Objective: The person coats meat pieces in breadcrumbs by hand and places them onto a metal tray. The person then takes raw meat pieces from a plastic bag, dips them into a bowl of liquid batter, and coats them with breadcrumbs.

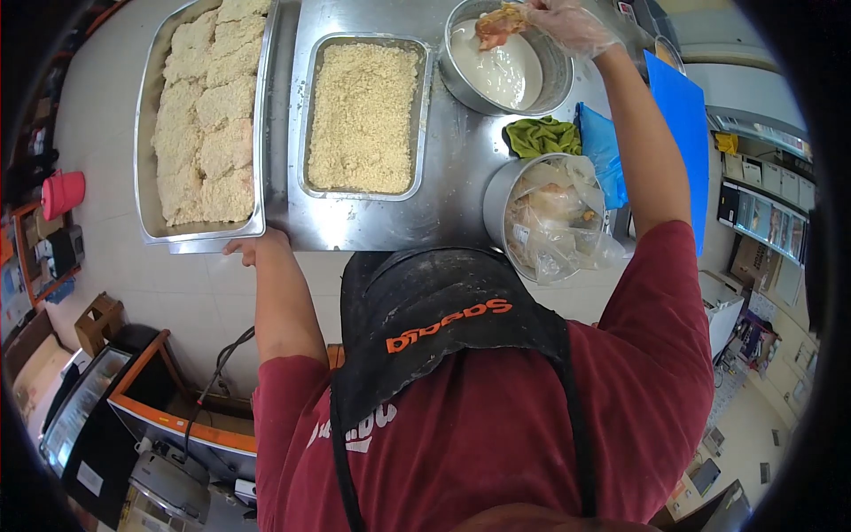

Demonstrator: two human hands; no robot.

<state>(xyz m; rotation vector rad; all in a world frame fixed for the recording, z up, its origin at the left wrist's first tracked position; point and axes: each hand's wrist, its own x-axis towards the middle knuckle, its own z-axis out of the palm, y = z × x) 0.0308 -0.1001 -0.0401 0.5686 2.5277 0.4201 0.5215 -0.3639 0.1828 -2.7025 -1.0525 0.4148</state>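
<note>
In the head view my gloved right hand (572,25) pinches a piece of raw meat (503,27) above a round metal bowl (459,87) of white batter (501,69). The meat looks wet, its lower end close to the batter. My bare left hand (259,246) is at the near right corner of a deep metal tray (204,235), fingers curled at its edge and partly hidden beneath it. Crumb-coated slabs (202,133) fill that tray. Between the hands stands a shallower metal tray (316,190) of pale crumbs (365,120).
A metal pot (498,213) with plastic bags and meat stands at the table's near right edge. Beside it lie a green cloth (542,136) and a blue bag (603,151). A blue board (678,133) rises at the right. A pink bucket (63,193) is at the far left.
</note>
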